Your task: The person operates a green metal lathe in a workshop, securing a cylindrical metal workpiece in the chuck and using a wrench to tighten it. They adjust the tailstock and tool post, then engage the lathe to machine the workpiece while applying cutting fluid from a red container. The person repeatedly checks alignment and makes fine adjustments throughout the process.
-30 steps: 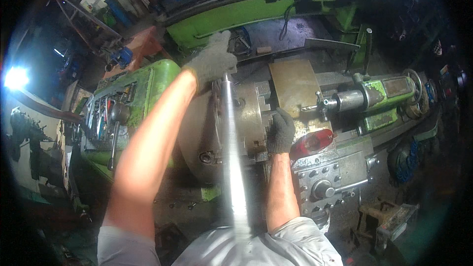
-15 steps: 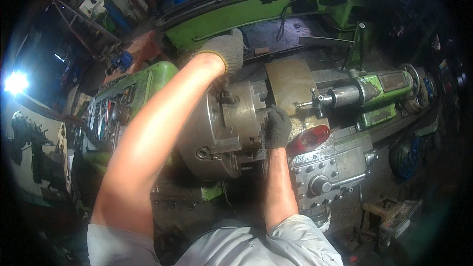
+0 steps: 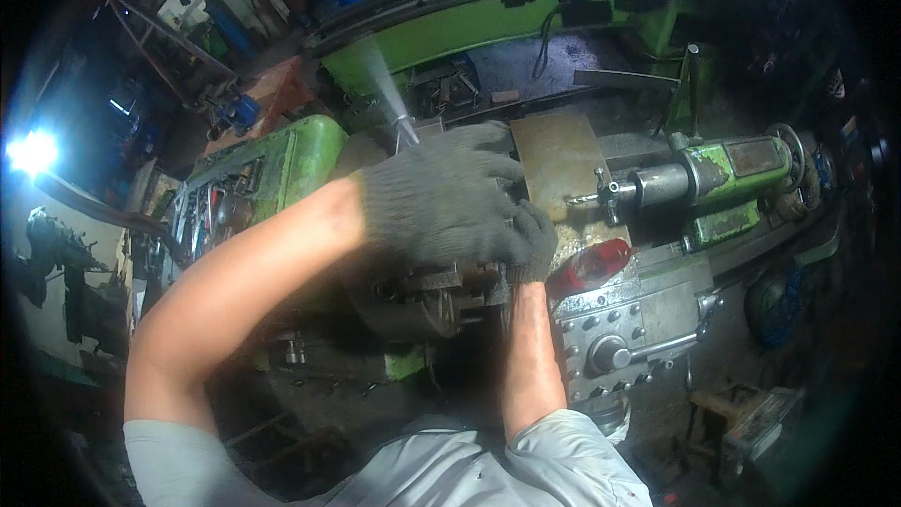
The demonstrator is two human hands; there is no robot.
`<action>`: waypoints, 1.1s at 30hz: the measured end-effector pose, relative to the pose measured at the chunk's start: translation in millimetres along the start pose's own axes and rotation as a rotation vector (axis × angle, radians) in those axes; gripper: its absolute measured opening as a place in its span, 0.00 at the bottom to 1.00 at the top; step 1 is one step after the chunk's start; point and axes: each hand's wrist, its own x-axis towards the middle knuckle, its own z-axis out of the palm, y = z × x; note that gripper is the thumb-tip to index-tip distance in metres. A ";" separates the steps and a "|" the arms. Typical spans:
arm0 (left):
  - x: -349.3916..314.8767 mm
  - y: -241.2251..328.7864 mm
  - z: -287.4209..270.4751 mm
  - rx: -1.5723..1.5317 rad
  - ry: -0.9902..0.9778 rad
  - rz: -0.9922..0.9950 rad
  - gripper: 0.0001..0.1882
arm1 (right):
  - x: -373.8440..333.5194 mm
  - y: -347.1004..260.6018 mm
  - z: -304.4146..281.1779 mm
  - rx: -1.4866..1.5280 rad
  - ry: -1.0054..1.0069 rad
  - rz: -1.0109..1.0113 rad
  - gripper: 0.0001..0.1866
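Drawn nearer from the chuck's far edge, the left hand spreads its fingers loosely over it, best kept clear of the blurred bar beyond, while the right hand's grip, at its right edge, I cannot tell.

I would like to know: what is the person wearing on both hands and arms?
The left hand and right hand wear dark grey, knitted-looking gloves that reach the wrists. The forearms are bare, below short, pale grey sleeves.
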 end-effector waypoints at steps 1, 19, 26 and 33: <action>-16.9 2.9 -5.2 -0.007 0.021 -0.036 0.26 | 0.0 -7.4 7.2 0.222 -0.013 0.171 0.17; -65.0 -16.1 35.5 0.074 0.397 -0.696 0.22 | -55.5 -201.3 44.2 -0.183 0.267 -0.750 0.13; -59.2 -26.3 39.8 0.007 0.345 -0.740 0.22 | 52.8 -300.9 16.6 -1.334 0.067 -0.806 0.23; -65.1 -68.8 56.1 0.013 0.306 -0.474 0.19 | 7.8 -318.4 -34.8 -1.822 -0.143 -0.807 0.23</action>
